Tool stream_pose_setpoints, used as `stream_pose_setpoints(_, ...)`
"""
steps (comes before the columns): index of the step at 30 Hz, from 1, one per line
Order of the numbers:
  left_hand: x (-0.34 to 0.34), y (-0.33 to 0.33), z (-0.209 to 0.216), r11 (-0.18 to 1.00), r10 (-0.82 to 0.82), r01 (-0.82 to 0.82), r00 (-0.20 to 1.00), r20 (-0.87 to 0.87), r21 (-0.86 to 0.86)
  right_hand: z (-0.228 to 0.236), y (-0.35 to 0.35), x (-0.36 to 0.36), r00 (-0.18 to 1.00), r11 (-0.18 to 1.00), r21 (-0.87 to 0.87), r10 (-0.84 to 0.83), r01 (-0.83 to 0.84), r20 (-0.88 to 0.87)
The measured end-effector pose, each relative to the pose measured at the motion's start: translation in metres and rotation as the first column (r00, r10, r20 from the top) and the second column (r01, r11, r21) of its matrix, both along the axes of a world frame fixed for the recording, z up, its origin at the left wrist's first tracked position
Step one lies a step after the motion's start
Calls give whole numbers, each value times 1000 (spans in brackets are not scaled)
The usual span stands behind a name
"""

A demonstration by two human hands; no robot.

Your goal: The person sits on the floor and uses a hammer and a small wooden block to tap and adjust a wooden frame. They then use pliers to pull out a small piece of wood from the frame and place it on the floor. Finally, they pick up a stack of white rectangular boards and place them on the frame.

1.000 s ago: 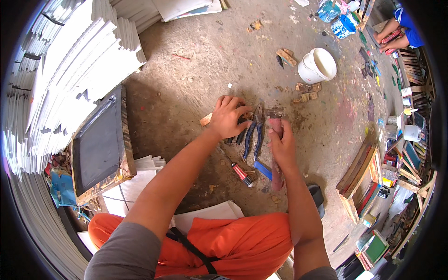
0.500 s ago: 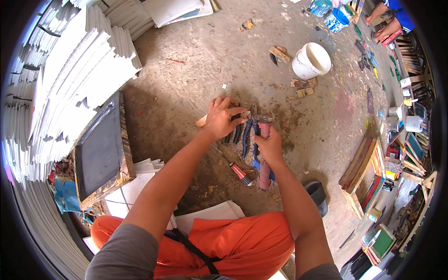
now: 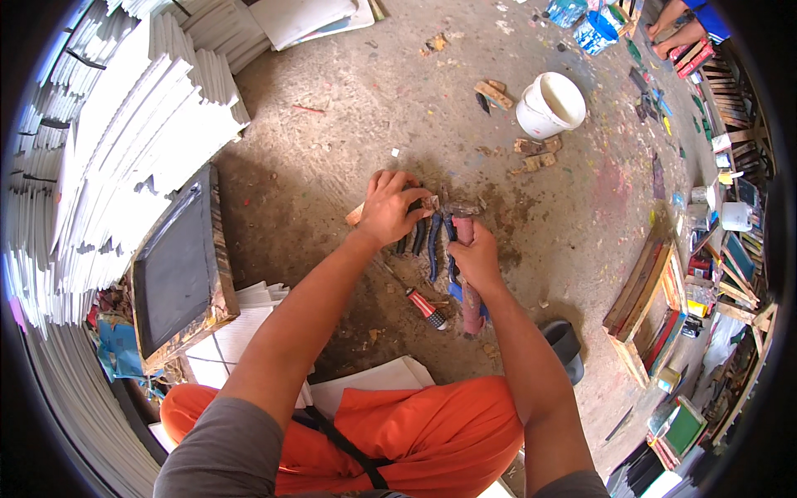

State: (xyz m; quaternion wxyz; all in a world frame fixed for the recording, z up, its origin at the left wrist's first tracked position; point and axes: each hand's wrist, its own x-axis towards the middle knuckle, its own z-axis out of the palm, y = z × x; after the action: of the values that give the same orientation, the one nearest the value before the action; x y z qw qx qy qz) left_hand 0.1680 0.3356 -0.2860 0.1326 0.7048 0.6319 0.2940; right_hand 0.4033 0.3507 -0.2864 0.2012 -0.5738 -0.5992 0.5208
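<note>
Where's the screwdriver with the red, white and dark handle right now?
Just below centre in the head view, the screwdriver lies on the floor, left of the pink-handled hammer in the right hand and below the blue-handled pliers.

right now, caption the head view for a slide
Right hand gripping a hammer, screwdriver lying nearby on stained floor.

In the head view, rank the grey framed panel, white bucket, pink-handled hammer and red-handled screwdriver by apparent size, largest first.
1. Grey framed panel
2. White bucket and pink-handled hammer, unranked: bucket wider, hammer longer
3. Red-handled screwdriver
</note>
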Motion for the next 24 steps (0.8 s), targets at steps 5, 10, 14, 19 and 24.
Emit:
stream_pose_setpoints(5,-7,-3,0,999,-27,26,1000,-11,-38,11,-1,-10,999,997,73,27,-26,-20)
stream_pose_setpoints(10,-5,-4,-3,1000,-1,1,1000,18,-31,11,0,-8,999,998,46,50,-51,12)
stream_pose_setpoints(14,-7,-5,-5,999,13,-12,999,44,-33,13,-2,-8,1000,1000,-27,13,-14,-14)
stream_pose_setpoints(19,-10,-7,-2,997,20,-17,999,36,-71,41,0,-17,996,993,115,20,-30,84)
stream_pose_setpoints(24,-11,-4,-4,993,27,-21,998,49,-117,49,-4,-22,991,927,351,125,-131,40)
